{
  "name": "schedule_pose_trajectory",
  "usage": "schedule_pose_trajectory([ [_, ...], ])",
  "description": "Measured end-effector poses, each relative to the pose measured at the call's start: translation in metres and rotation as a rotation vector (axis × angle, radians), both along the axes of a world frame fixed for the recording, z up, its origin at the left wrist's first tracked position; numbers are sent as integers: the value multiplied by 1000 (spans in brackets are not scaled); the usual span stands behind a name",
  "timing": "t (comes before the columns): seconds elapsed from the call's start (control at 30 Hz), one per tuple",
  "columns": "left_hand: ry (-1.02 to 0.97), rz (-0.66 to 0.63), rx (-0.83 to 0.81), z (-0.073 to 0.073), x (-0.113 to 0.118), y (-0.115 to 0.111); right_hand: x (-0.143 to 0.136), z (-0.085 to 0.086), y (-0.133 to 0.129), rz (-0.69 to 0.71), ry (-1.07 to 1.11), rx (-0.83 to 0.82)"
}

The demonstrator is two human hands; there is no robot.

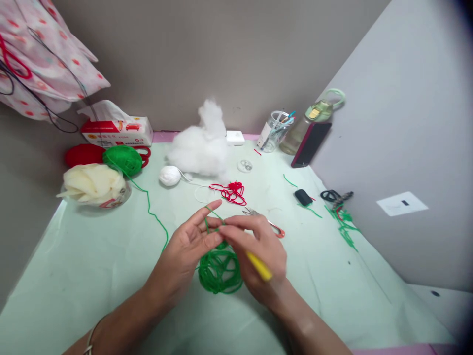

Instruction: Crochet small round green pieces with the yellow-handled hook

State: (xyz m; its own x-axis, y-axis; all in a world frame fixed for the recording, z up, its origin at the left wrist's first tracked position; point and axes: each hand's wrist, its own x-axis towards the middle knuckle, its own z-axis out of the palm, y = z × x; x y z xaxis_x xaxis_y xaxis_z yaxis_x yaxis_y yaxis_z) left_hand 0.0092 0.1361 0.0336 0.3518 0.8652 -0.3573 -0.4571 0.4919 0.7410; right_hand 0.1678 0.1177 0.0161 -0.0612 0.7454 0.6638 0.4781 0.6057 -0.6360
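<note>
My left hand [188, 241] pinches a small green crochet piece [221, 244] between thumb and fingers, with green yarn looped over its raised index finger. In my right hand [264, 244] is a crochet hook with a yellow handle [259, 266], its handle sticking out below the fingers. The hook's tip is hidden at the fingertips, which meet the left thumb. Just below both hands lies a loose coil of green yarn [219, 276]. Partly behind the right hand are scissors with orange handles [277, 230].
Red yarn [234, 192], a white yarn ball [170, 175] and white stuffing [201, 148] lie beyond my hands. At left are a green yarn ball [123, 159], a tub [116, 197] and a tissue box [121, 132]. A pen jar [271, 135], bottle [295, 135] and phone [312, 144] stand at back right.
</note>
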Motion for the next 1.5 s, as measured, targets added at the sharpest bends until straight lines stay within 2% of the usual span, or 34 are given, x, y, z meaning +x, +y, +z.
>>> schedule_pose_trajectory([
  [0.07,-48,-10,-70,2,3,-2,-1,-3,-4,-67,-175,157],
  [0.13,-95,-39,-144,4,3,-2,0,-4,-6,-78,-133,152],
  [0.23,-149,-57,-185,5,-1,3,7,-1,-2,-23,191,-75],
  [0.37,-152,-124,-131,5,-11,12,17,6,12,121,641,-333],
  [0.47,-109,-130,-67,3,-13,12,17,6,17,188,799,-479],
  [0.57,-61,-104,-14,1,-9,6,10,3,13,196,650,-466],
  [0.63,-34,-58,1,0,-4,1,4,0,6,84,354,-298],
  [0.7,-31,-23,-30,-1,0,-3,-1,-4,-1,-64,19,-37],
  [0.77,-65,-30,-104,1,2,-4,-3,-5,-5,-110,-137,124],
  [0.83,-119,-65,-170,3,1,-2,-1,-4,-5,-70,-82,98],
  [0.9,-148,-78,-185,5,-2,2,5,1,-2,-6,114,-43],
  [1.03,-134,-80,-131,6,-9,9,14,8,9,99,561,-309],
  [1.1,-103,-81,-91,4,-8,8,13,7,11,160,674,-402],
  [1.13,-78,-67,-70,2,-7,6,11,6,10,172,663,-416],
  [1.2,-22,-9,-35,-1,-2,1,4,1,6,134,493,-339],
  [1.27,6,49,-40,-3,3,-4,-3,-4,0,-5,151,-139],
  [1.33,-22,32,-107,-3,5,-5,-6,-7,-4,-74,-44,98],
  [1.37,-54,5,-144,-3,5,-4,-5,-6,-4,-71,-70,126],
  [1.4,-84,-17,-174,-2,5,-2,-2,-5,-3,-73,-32,60],
  [1.5,-102,-19,-185,1,0,5,9,3,3,7,266,-132],
])
